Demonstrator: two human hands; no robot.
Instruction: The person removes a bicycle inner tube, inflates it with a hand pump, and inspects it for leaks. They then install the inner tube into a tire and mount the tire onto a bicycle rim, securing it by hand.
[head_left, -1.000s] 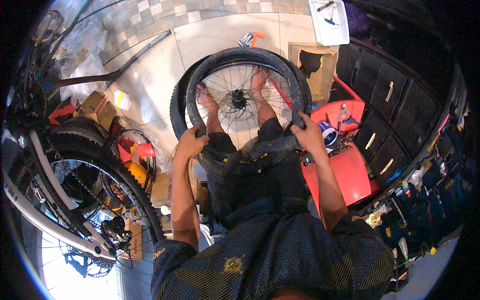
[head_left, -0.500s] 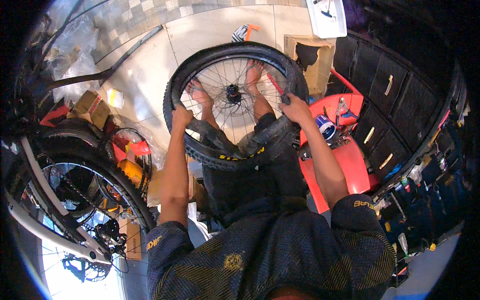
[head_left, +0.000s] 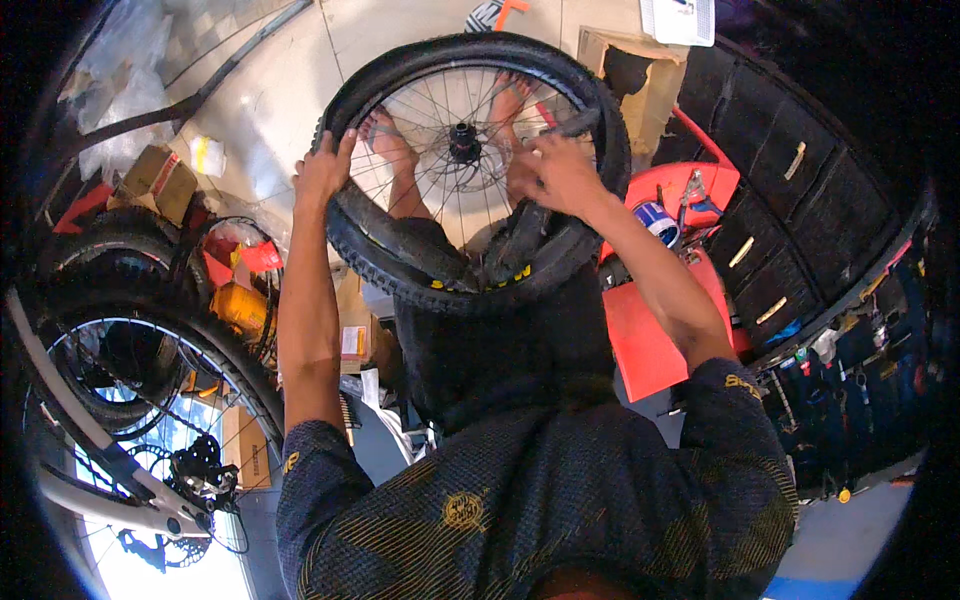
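Observation:
A bicycle wheel (head_left: 463, 145) with a knobbly black tyre (head_left: 345, 105) leans across my lap, its hub and spokes facing up. A slack black inner tube (head_left: 400, 235) hangs out of the tyre inside the near part of the rim. My left hand (head_left: 325, 172) grips the tyre's left side, thumb on the inner edge. Over the wheel's right side, my right hand (head_left: 560, 175) has its fingers bent around the inner tube; the fingertips are partly hidden.
At the left stand a bicycle frame (head_left: 110, 450) and a cardboard box (head_left: 155, 185). A red seat (head_left: 665, 335) with a blue-and-white tub (head_left: 657, 224) and pliers (head_left: 692, 190) is at my right. Beyond it are an open carton (head_left: 655, 95) and black drawers (head_left: 770, 170).
My right hand has moved inward from the tyre's right edge, over the spokes. My left hand has shifted up and left. The wheel sits higher in the view.

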